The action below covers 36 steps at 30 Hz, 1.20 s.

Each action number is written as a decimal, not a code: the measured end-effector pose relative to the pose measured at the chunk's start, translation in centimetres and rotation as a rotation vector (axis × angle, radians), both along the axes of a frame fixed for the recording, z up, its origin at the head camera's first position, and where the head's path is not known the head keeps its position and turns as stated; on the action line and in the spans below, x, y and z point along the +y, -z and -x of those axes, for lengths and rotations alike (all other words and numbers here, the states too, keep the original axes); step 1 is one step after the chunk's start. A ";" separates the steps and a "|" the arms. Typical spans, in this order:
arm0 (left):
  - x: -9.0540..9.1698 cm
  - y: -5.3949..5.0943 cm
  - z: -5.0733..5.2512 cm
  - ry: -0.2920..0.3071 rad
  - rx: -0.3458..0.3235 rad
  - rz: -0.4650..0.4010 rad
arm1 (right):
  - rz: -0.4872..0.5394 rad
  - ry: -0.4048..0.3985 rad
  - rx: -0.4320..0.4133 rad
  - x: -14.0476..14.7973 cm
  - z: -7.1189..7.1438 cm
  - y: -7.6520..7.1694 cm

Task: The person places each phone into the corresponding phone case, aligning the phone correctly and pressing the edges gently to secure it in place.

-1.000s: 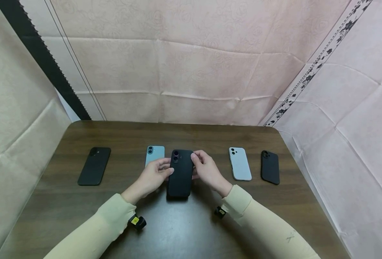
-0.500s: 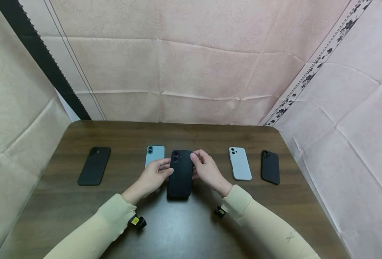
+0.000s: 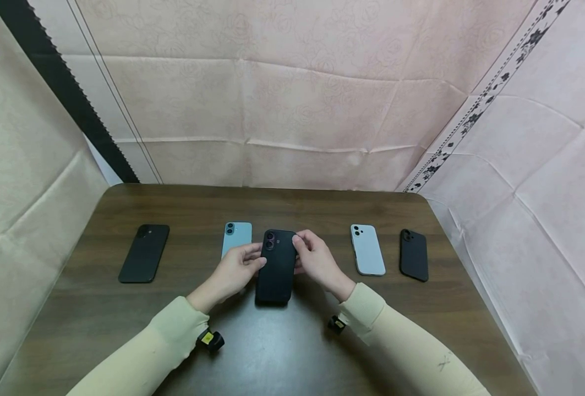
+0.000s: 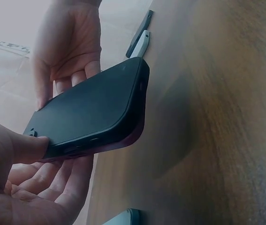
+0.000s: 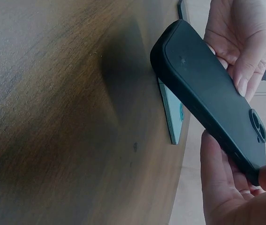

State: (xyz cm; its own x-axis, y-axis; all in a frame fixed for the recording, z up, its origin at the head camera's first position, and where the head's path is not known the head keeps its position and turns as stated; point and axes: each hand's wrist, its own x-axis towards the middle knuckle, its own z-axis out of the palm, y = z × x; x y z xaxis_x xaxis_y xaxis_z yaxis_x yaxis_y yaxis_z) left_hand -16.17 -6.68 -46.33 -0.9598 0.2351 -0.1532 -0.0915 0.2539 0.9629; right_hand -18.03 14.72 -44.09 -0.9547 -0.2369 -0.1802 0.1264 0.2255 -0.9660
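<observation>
Both hands hold a phone in a black case (image 3: 277, 269) above the table, its camera side up and two lenses at the top left. My left hand (image 3: 236, 270) pinches its left edge, thumb on the back and fingers beneath. At the upper right corner my right hand (image 3: 319, 262) grips it the same way, thumb near the corner. In the left wrist view, the underside of the cased phone (image 4: 95, 108) shows a purplish tint. The right wrist view shows the oval lens opening of the case (image 5: 258, 125). The face turned down is mostly hidden.
A light blue phone (image 3: 236, 235) lies behind the left hand, partly covered. Left of it is a black phone (image 3: 145, 254). A pale blue-white phone (image 3: 368, 250) and a smaller black one (image 3: 413, 256) lie to the right on the wooden table (image 3: 99, 330). Cloth (image 3: 292, 110) hangs around it.
Almost nothing has moved. The held phone is tilted very slightly, and its lenses catch more light, looking more purple. Both hands keep their hold.
</observation>
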 end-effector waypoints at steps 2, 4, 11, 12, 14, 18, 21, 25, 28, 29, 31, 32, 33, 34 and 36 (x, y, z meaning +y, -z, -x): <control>0.0 0.0 0.0 0.003 0.009 -0.008 | 0.022 -0.007 -0.006 0.0 0.0 -0.1; 0.0 0.0 -0.1 0.002 0.011 -0.010 | 0.030 -0.015 -0.013 0.1 0.0 -0.3; 0.0 0.0 -0.1 -0.005 0.006 -0.008 | -0.038 -0.015 0.008 -0.2 -0.6 -2.1; 0.0 0.0 -0.1 -0.005 0.006 -0.010 | -0.053 -0.009 0.017 -0.1 -0.5 -1.9; 0.0 0.0 -0.1 -0.004 0.006 -0.014 | -0.071 0.008 0.026 0.0 -0.1 -1.0; 0.0 0.1 -0.1 -0.009 0.013 -0.023 | -0.076 0.034 0.047 0.1 0.3 0.2; 0.1 0.1 -0.1 0.001 0.019 -0.020 | -0.098 0.041 0.068 0.0 0.2 0.4; 0.2 0.0 -0.1 0.021 0.002 -0.005 | -0.139 0.046 0.107 -0.1 0.0 0.5; 0.1 -0.3 0.1 0.008 -0.013 0.013 | -0.135 0.042 0.140 -0.1 0.0 0.3; 0.1 -0.5 0.2 -0.002 -0.007 0.020 | -0.131 0.040 0.147 -0.2 0.0 0.2; -0.1 -0.9 0.4 -0.017 0.014 0.017 | -0.129 0.033 0.159 -0.2 0.1 0.0; -0.1 -1.1 0.6 -0.026 0.025 0.007 | -0.130 0.030 0.161 -0.3 0.1 -0.1; -0.2 -1.3 0.7 -0.034 0.035 -0.008 | -0.127 0.029 0.159 -0.4 0.1 -0.2; -0.2 -1.6 0.9 -0.039 0.046 -0.019 | -0.124 0.027 0.157 -0.4 0.2 -0.2; -0.3 -2.0 1.1 -0.045 0.058 -0.037 | -0.115 0.024 0.154 -0.5 0.2 -0.4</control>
